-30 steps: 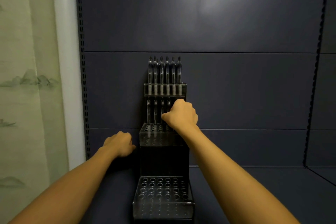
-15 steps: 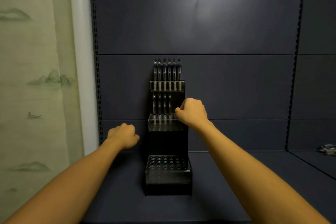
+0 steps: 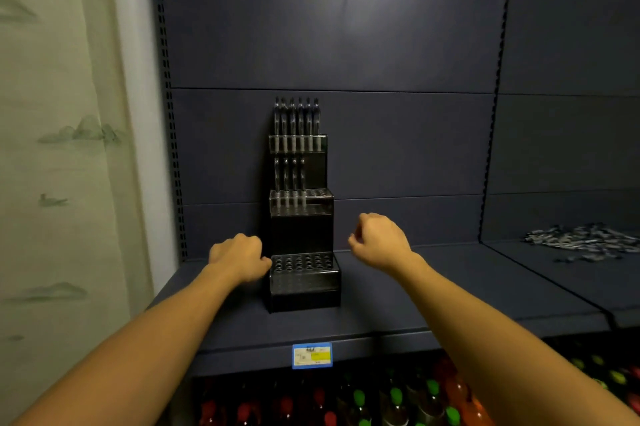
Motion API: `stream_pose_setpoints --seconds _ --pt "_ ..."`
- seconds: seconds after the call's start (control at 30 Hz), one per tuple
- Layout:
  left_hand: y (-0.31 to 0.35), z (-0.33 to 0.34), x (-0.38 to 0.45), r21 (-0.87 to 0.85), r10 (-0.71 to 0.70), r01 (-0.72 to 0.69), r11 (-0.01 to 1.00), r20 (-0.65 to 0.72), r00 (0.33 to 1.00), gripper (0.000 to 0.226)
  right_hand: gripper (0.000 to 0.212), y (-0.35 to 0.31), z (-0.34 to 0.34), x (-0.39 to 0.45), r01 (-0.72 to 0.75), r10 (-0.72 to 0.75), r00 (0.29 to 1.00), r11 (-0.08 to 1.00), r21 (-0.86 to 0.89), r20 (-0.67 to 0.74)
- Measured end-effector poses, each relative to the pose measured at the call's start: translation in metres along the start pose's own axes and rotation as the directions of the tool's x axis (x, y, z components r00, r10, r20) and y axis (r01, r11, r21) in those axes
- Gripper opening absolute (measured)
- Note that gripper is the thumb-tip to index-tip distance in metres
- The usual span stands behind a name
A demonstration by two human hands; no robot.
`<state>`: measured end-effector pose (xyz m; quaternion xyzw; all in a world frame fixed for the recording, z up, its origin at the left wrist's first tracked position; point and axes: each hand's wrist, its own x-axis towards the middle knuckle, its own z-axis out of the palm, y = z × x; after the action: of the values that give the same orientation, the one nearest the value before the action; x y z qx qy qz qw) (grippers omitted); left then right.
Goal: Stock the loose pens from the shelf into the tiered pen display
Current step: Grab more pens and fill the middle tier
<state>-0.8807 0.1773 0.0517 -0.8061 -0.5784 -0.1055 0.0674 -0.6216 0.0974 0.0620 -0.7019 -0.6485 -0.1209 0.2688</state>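
Three tiers: the display (image 3: 302, 218) stands on the shelf (image 3: 398, 308), toward its left end and back against the rear panel, with hole grids stepping up from front to back.
Price tag: a blue and yellow label (image 3: 312, 355) sits on the shelf's front edge, below the display; coloured bottles show dimly on the level underneath.
Left hand (image 3: 239, 257): fingers curled with nothing visible in them, knuckles touching the left side of the display near the bottom tier, perhaps steadying it.
Right hand (image 3: 379, 242): in the air just right of the display, apart from it, fingers loosely curled; no pen shows in this grip.
Bottom tier (image 3: 302, 261): every hole looks bare.
Middle tier (image 3: 300, 199): four pens stand in the left part of the back row; the holes to their right and the rows in front look open.
Top tier (image 3: 298, 141): six pens fill the row that shows.
Loose pens (image 3: 581, 240): a heap lies on the next shelf bay, far right and well apart from the display.
Progress: an early stage by my reckoning, about ten pens placed, most holes still to fill, and the next pen must come from the far-right heap.
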Motion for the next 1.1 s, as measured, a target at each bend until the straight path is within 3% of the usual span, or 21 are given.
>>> stream_pose_setpoints --seconds 0.17,0.5,0.8,1.1 --pt "0.04 -0.003 -0.008 -0.019 0.076 -0.077 0.997 -0.031 0.997 0.029 0.022 0.039 -0.018 -0.013 0.033 -0.021 0.995 0.992 -0.122 0.099" --pt "0.158 -0.006 0.012 0.002 0.205 -0.205 0.979 -0.087 0.975 0.03 0.017 0.149 -0.047 -0.023 0.052 -0.028 0.987 0.987 -0.15 0.159" --pt "0.297 0.011 0.04 0.053 0.192 -0.188 0.981 -0.079 0.978 0.028 0.021 0.291 -0.076 -0.026 0.052 -0.002 0.969 0.98 -0.192 0.248" --pt "0.397 0.029 0.067 0.073 0.187 -0.186 0.98 -0.006 0.982 0.027 0.025 0.388 -0.079 -0.032 0.063 -0.008 0.955 0.983 -0.175 0.296"
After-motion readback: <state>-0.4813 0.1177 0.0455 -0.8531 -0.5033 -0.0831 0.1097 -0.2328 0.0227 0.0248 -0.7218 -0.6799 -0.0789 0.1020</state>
